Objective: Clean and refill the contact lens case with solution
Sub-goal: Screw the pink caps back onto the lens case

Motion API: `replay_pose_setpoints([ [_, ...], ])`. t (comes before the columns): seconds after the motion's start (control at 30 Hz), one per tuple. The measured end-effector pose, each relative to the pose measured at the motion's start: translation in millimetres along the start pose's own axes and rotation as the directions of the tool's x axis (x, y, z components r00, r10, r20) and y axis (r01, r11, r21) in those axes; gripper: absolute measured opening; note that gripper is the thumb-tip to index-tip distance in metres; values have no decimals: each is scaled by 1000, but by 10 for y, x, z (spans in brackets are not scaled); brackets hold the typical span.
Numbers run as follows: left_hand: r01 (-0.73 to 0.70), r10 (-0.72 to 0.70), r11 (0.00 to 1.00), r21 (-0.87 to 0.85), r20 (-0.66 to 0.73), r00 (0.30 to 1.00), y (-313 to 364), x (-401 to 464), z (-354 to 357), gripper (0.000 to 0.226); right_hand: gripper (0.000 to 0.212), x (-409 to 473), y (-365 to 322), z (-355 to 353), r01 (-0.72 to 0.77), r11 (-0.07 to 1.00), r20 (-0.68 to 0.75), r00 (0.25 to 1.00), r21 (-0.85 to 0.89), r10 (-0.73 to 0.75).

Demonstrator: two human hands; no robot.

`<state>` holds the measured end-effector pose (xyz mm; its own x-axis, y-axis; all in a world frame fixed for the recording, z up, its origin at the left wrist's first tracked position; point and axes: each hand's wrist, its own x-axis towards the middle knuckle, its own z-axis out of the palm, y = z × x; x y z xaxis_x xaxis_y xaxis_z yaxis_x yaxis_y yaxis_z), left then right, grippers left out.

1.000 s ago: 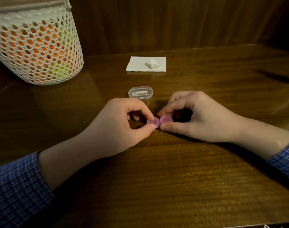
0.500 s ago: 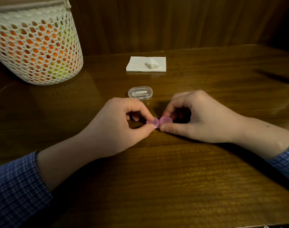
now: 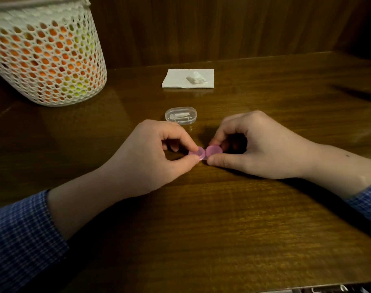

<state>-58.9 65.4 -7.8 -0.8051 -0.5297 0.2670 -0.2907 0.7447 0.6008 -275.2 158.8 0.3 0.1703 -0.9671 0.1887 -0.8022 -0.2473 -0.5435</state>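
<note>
A small pink contact lens case [image 3: 205, 152] with two round caps rests on the wooden table [image 3: 201, 218] in the middle of the view. My left hand [image 3: 157, 157] pinches its left cap between thumb and forefinger. My right hand [image 3: 254, 146] pinches the right cap the same way. Both caps look seated on the case. No solution bottle is in sight.
A clear oval plastic box [image 3: 181, 115] with a white piece inside lies just behind my hands. Farther back a white napkin [image 3: 176, 80] carries a crumpled wad [image 3: 196, 78]. A white mesh basket [image 3: 47, 58] with orange and green contents stands at the back left. A wood panel wall closes the far side.
My right fingers have shifted slightly around the right cap, the index finger lifting a little. The case and my left hand stay in place.
</note>
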Motion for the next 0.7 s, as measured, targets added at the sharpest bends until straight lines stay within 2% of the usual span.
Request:
replay_pose_setpoints([
  [0.17,11,-11,1000,1,-3,1000,3,7,0,16,38,-1,11,-17,17,1000,11,1000,-24,-17],
  [0.3,15,-15,1000,3,2,1000,3,7,-1,16,28,-8,22,-42,24,1000,46,999,2,-24],
  [0.57,-5,5,1000,-1,-14,1000,43,3,-18,14,36,2,-5,2,-12,1000,-22,1000,9,13],
  [0.7,4,-4,1000,4,-5,1000,48,6,-27,15,38,-7,2,-40,20,1000,42,999,6,-20],
])
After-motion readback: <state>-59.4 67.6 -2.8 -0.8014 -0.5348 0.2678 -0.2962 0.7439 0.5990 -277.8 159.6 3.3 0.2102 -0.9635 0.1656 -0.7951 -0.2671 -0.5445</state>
